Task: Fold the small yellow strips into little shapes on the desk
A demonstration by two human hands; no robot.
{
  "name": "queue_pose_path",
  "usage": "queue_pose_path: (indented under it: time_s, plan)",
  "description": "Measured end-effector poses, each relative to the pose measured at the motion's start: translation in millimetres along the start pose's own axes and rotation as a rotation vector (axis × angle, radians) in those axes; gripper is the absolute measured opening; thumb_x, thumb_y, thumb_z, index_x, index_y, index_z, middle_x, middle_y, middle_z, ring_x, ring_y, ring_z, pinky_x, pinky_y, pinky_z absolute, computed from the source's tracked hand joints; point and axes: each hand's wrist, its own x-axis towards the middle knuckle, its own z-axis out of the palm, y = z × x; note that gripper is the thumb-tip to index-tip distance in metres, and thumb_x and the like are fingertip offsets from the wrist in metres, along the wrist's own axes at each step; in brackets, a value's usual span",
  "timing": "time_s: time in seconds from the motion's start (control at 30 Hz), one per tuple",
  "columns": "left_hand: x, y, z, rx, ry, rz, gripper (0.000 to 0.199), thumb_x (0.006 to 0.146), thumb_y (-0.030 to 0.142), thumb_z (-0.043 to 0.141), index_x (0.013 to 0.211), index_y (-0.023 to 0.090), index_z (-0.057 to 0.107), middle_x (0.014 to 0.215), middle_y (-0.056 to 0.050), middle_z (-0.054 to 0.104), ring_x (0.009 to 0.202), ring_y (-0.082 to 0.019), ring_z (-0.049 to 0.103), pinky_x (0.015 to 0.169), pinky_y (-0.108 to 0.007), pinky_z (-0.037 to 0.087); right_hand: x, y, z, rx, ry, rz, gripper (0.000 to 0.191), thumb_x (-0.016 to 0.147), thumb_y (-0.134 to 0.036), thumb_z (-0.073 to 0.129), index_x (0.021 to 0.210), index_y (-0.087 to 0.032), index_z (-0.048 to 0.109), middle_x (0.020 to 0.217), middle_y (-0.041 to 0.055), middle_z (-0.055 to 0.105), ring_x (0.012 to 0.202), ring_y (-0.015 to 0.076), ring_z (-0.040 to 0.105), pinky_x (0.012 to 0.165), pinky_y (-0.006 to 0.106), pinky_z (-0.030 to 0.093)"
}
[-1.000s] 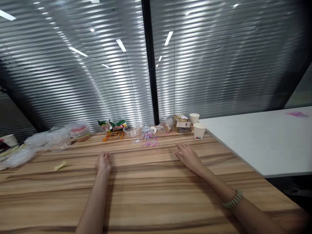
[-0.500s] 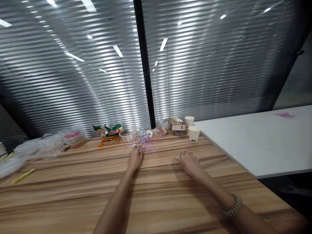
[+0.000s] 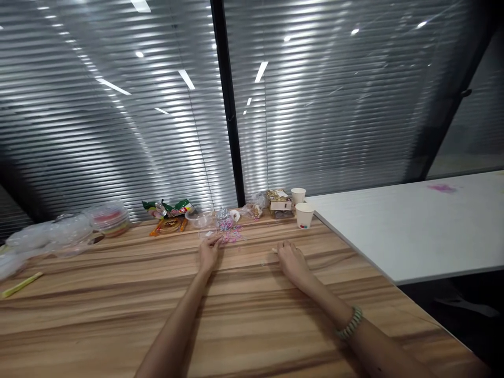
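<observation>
Two bare hands are reaching over a brown wood-grain table (image 3: 244,320).
The left hand (image 3: 208,255), fingers bending narrowly, is lying just left of loose pink-and-purple shreds (image 3: 233,237); I cannot tell whether it is holding any. The right hand (image 3: 292,262) is curling narrowly, a small pale sliver (image 3: 274,251) showing at its fingertips, grip unconfirmed. The shreds are looking light and soft, probably suiting a pinch from above. Compared with a second ago, the left hand is sitting nearer the shreds; the right fingers are bending, not spreading.
</observation>
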Motion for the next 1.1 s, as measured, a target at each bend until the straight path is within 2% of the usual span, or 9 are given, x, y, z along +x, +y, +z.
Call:
queue_pose_path:
  time_s: [0.07,0.13,0.27,0.43,0.63,0.8,0.93,1.03,1.1]
  plan:
    - [-20,8,-4.2,-0.127,0.003,-0.061,0.029,0.072,0.032,0.055,0.089,0.012,0.067,0.090,-0.011,0.067,0.083,-0.021,0.061,0.075,-0.031,0.046,-1,-4,0,0.023,0.014,-0.015,0.026,0.081,-0.002,0.033,0.096,-0.011,0.053,0.096,0.0146,0.058,0.092,0.0221,0.053,0.072,0.028,0.039]
    - [-43,18,-6.6,-0.260,-0.073,-0.177,0.033,0.068,0.037,0.058,0.087,0.011,0.068,0.082,-0.010,0.069,0.076,-0.022,0.062,0.070,-0.032,0.047,-2,-10,-1,0.046,0.021,-0.014,0.024,0.082,-0.004,0.034,0.096,-0.012,0.051,0.092,0.0136,0.060,0.089,0.0219,0.055,0.072,0.028,0.038]
    - [-77,41,-4.9,-0.432,-0.145,-0.325,0.032,0.062,0.035,0.064,0.083,0.012,0.069,0.080,-0.010,0.069,0.071,-0.022,0.062,0.065,-0.031,0.048,-8,-23,-6,0.121,0.065,-0.007,0.019,0.086,-0.011,0.034,0.097,-0.012,0.050,0.090,0.0134,0.061,0.087,0.0222,0.057,0.072,0.030,0.037]
    - [-79,55,-1.9,-0.499,-0.158,-0.340,0.026,0.058,0.032,0.068,0.076,0.013,0.070,0.076,-0.009,0.069,0.069,-0.019,0.061,0.063,-0.027,0.046,-14,-31,-4,0.367,0.154,-0.181,0.022,0.089,-0.018,0.032,0.099,-0.014,0.052,0.095,0.0095,0.061,0.092,0.0175,0.055,0.078,0.026,0.038]
    - [-75,56,-8.6,-0.578,-0.213,-0.297,0.035,0.061,0.034,0.067,0.090,0.014,0.067,0.064,-0.003,0.065,0.058,-0.013,0.054,0.056,-0.022,0.040,-18,-40,9,0.645,0.183,-0.367,0.021,0.086,-0.019,0.040,0.100,-0.017,0.056,0.095,0.0066,0.060,0.089,0.0160,0.054,0.078,0.025,0.040]
    - [-77,58,-9.2,-0.687,-0.302,-0.345,0.033,0.059,0.036,0.069,0.084,0.015,0.069,0.075,-0.006,0.067,0.068,-0.015,0.056,0.063,-0.023,0.041,-22,-46,7,0.914,0.072,-0.399,0.024,0.086,-0.027,0.039,0.090,-0.017,0.061,0.082,0.0045,0.062,0.075,0.0148,0.055,0.070,0.025,0.042]
    - [-80,65,-9.1,-0.755,-0.386,-0.391,0.041,0.061,0.039,0.068,0.094,0.014,0.066,0.073,-0.005,0.065,0.060,-0.010,0.051,0.055,-0.020,0.036,-22,-48,9,1.172,-0.131,-0.301,0.036,0.085,-0.041,0.038,0.074,-0.015,0.060,0.063,0.0017,0.057,0.053,0.0114,0.050,0.053,0.022,0.041]
    - [-83,70,-9.3,-0.781,-0.460,-0.386,0.046,0.066,0.043,0.064,0.101,0.013,0.062,0.063,-0.002,0.059,0.051,-0.007,0.042,0.048,-0.018,0.030,-20,-48,13,1.303,-0.217,-0.280,0.040,0.082,-0.048,0.040,0.071,-0.014,0.058,0.057,0.0003,0.054,0.049,0.0097,0.047,0.048,0.020,0.039]
    - [-83,71,-8.9,-0.777,-0.501,-0.357,0.043,0.067,0.044,0.062,0.096,0.012,0.064,0.060,-0.001,0.056,0.050,-0.007,0.039,0.046,-0.017,0.027,-19,-49,14,1.368,-0.257,-0.274,0.042,0.081,-0.050,0.040,0.068,-0.013,0.057,0.053,-0.0006,0.052,0.047,0.0089,0.047,0.046,0.020,0.038]
